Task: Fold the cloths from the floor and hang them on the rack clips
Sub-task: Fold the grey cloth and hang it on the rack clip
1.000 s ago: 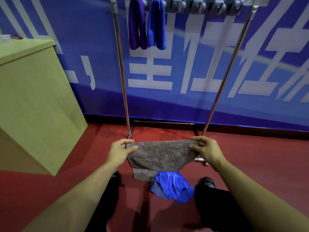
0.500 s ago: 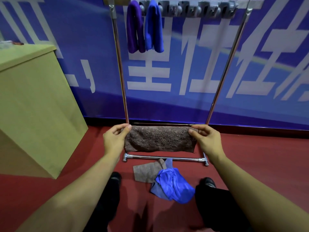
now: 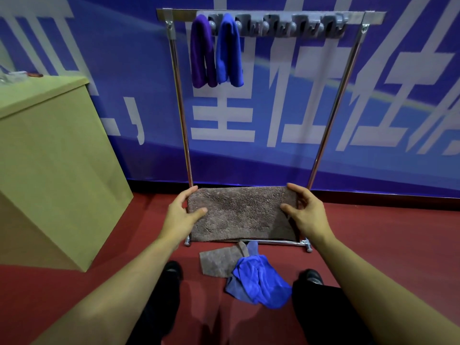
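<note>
I hold a folded brown terry cloth [image 3: 240, 214] stretched flat between my two hands, out in front of me and above the red floor [image 3: 388, 235]. My left hand [image 3: 183, 214] pinches its left edge, thumb on the near face and fingers wrapped behind the top corner. My right hand [image 3: 305, 212] pinches the right edge the same way, thumb on the front, fingers curled over the far top corner. The cloth hangs as a wide rectangle and covers most of the chrome base bar [image 3: 281, 242] of the metal clothes rack [image 3: 179, 108], which stands just beyond it against the blue banner wall [image 3: 286, 115].

At the top of the rack a grey strip of clips [image 3: 293, 27] runs across. Two cloths hang from its left end, a folded purple cloth [image 3: 201, 53] and, touching it on the right, a folded blue cloth [image 3: 230, 51]. The clips to their right are free.

On the floor between my black shoes lie a flat brown cloth [image 3: 216, 262] and a crumpled blue cloth [image 3: 258, 282] overlapping its right side. A pale green wooden cabinet [image 3: 52, 158] stands to the left.
</note>
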`<state>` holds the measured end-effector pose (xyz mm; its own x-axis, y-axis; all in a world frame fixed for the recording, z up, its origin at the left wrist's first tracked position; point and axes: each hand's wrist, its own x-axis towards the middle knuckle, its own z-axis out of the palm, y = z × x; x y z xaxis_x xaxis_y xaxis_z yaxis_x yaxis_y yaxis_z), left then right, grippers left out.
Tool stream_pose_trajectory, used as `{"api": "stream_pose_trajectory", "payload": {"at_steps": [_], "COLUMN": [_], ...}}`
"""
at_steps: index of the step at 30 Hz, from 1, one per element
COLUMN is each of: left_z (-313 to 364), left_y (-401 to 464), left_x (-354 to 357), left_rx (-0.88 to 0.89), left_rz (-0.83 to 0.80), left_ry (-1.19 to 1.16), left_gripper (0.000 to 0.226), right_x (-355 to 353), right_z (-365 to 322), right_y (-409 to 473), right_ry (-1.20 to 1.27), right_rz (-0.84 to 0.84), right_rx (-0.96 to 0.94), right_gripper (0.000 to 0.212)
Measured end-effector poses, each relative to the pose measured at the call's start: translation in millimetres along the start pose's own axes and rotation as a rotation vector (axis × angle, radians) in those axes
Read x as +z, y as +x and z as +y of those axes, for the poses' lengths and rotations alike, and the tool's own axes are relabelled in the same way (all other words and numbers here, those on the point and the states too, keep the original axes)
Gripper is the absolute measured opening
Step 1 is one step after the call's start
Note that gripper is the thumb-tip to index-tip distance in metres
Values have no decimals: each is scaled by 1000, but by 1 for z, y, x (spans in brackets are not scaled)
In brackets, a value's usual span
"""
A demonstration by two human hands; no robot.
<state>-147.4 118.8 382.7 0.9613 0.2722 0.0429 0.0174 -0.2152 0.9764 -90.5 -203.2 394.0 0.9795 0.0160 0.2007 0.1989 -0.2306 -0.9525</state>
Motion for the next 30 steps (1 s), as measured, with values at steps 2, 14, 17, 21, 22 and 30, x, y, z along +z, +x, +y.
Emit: {"api": "stream_pose_trajectory", "payload": {"at_steps": [2,14,17,21,22,30], "left_z": [-9,-11,-12,-16,-16,-13], "left_y": [2,0,-1,0,1,0], "left_x": [-2,4,4,4,5,-5], "left_rx": [5,108,160,99,87,129], "left_rz": [-71,73,132,103,93,-76], "left_ry": [19,38,80,-20,-20,263], "left_gripper": [77,73,68,48,39,51], "right_x": [-1,-10,-10,-9,-9,-14], "right_z": [5,16,17,14,14,18], "right_y": [0,-5,-5,-5,-5,-4], "right_ry": [-36,-324,-343,-351,-369,-572], "right_rz": [-59,-26,-8,-16,-22,-178], "right_rx": [17,-123,-187,-233,-221,-167], "right_gripper": [69,58,51,41,40,44]}}
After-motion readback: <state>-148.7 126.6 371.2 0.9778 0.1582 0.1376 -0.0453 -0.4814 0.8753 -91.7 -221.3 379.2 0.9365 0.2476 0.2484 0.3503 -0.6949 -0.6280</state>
